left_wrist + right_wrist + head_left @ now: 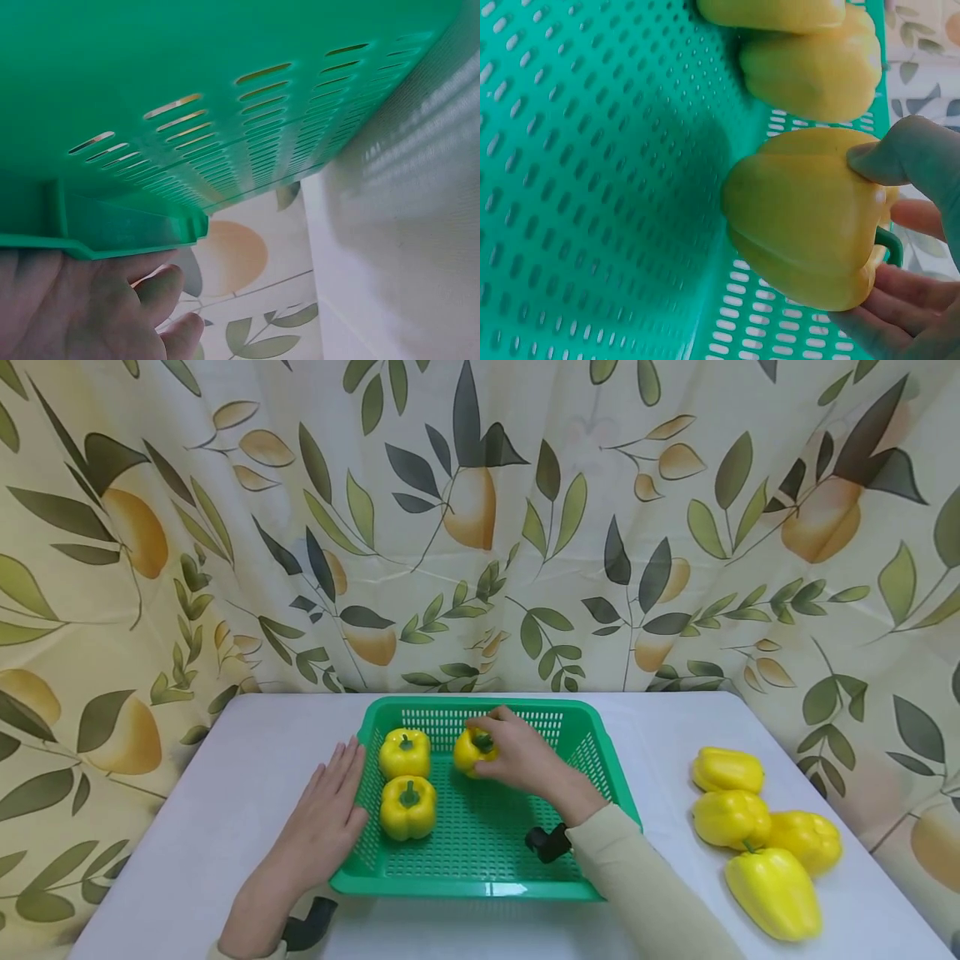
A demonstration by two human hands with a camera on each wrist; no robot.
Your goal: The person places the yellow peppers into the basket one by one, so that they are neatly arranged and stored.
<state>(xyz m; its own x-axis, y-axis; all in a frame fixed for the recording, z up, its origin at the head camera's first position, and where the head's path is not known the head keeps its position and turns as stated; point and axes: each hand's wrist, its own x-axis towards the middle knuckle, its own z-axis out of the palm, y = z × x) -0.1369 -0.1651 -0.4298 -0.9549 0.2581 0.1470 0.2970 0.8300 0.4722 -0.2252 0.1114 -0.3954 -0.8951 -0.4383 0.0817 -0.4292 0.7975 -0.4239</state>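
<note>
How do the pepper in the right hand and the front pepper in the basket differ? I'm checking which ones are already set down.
The held pepper is gripped by the right hand near the green basket's back wall; the front pepper stands free, untouched. The front pepper sits upright with its stem fully showing; the held pepper's stem is partly covered by fingers. The front pepper lies nearer the left hand. Both are yellow with green stems, inside the basket.

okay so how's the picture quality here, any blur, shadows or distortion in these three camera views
Head view: even, soft light, sharp, slight wide-angle bending at the edges; faint shadows under the green perforated plastic basket. Left wrist view: basket wall very close and soft-focused, left hand blurred against it, slot-patterned light on the white table. Right wrist view: the yellow bell pepper held by the right hand casts a dark shadow on the basket floor.
</note>
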